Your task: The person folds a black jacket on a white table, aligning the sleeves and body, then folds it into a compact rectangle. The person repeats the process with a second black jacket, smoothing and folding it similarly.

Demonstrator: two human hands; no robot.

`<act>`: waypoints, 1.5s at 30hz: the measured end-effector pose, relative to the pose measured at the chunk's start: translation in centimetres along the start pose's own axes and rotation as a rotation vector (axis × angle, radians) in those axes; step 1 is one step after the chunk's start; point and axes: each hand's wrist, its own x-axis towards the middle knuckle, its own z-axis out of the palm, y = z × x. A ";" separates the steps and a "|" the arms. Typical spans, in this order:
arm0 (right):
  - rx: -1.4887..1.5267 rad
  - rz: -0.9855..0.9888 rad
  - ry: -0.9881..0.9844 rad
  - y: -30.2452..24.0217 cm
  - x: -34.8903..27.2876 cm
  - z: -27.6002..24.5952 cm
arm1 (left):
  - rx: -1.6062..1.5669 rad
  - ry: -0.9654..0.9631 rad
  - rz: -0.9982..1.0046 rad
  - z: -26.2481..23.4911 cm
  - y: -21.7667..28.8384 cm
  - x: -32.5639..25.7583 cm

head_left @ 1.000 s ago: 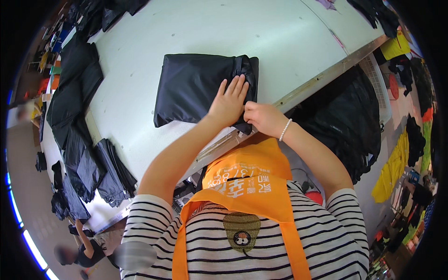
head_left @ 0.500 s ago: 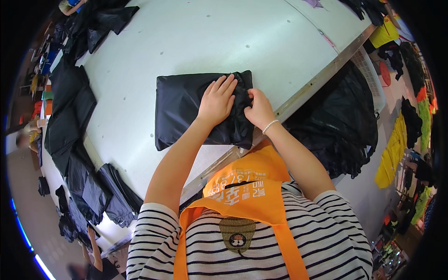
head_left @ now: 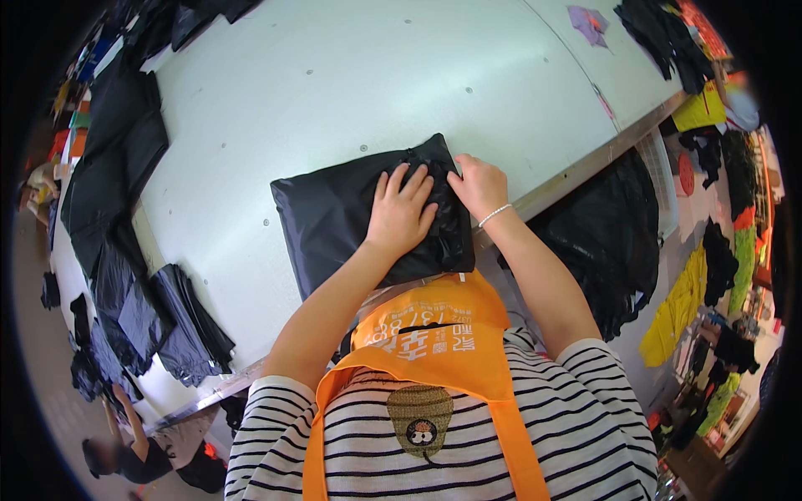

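1. Lying on the white table (head_left: 334,108), close to its near edge, a folded black garment (head_left: 326,221) forms a flat, roughly rectangular bundle, puckered along its three o'clock side; the directions below run from it, with twelve at the top.
2. The left hand (head_left: 401,213) rests palm down on the bundle, right of its middle, fingers spread and gripping nothing visible.
3. The right hand (head_left: 479,185) is at the bundle's two o'clock edge, fingers curled and thumb against the cloth; whether it pinches the fabric, I cannot tell. A pale beaded bracelet (head_left: 494,215) circles that wrist.
4. At five o'clock, just beside the bundle, is an orange apron (head_left: 443,313) over a striped shirt (head_left: 359,451).
5. At eight o'clock lies a stack of folded black garments (head_left: 196,326); toward ten, a long run of black cloth (head_left: 117,142).
6. Between one and two o'clock, well apart, sits a small purple cloth (head_left: 589,27).
7. Past the table's edge, between three and four, are heaped black fabric (head_left: 601,242) and, farther out, a yellow cloth (head_left: 675,313).
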 end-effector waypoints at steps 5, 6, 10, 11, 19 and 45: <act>-0.001 -0.178 0.037 -2.5 2.3 -0.1 | 0.118 -0.009 -0.036 0.2 0.4 0.4; 0.015 -0.208 0.027 -3.1 2.0 -0.1 | 0.166 -0.001 -0.049 -0.1 0.3 0.2; 0.081 -0.242 0.103 -4.7 0.7 -0.8 | 0.373 -0.018 -0.180 1.6 -0.9 1.1; 0.074 -0.183 -0.034 -4.8 -0.1 -0.7 | 0.372 -0.061 -0.272 2.2 -1.1 2.0; -0.010 -0.074 0.087 -1.6 -2.7 -1.8 | 0.130 0.025 -0.209 -5.1 -5.0 2.1; 0.045 0.038 -0.026 -4.4 -0.2 0.5 | -0.020 -0.283 -0.667 -0.3 -6.4 5.2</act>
